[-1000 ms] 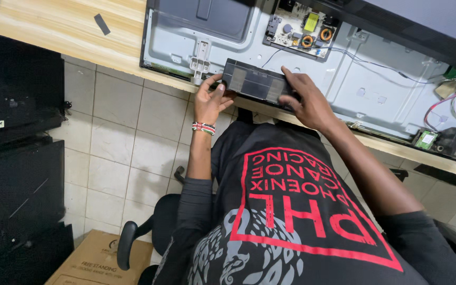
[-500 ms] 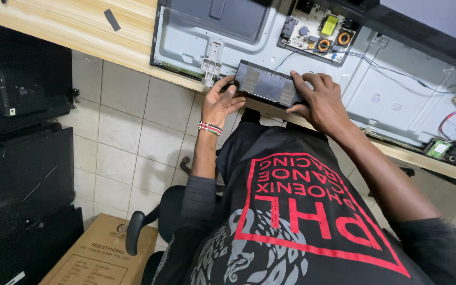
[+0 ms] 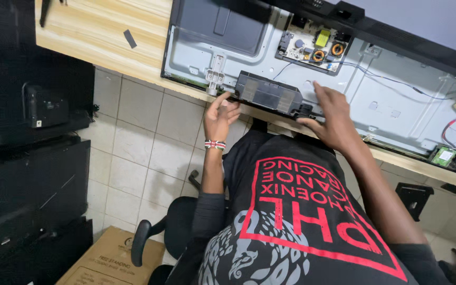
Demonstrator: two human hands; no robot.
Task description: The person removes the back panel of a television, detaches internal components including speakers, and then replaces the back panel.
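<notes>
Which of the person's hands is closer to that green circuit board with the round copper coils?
Right. The right hand rests on the metal panel just below the circuit board; the left hand is farther off, at the left end of the black box.

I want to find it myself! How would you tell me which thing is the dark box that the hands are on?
Find the big grey metal panel lying on the wooden bench. At its near edge, between the left hand and right hand, sits the dark box. It is a long ribbed block, unlike the green circuit board behind it.
</notes>
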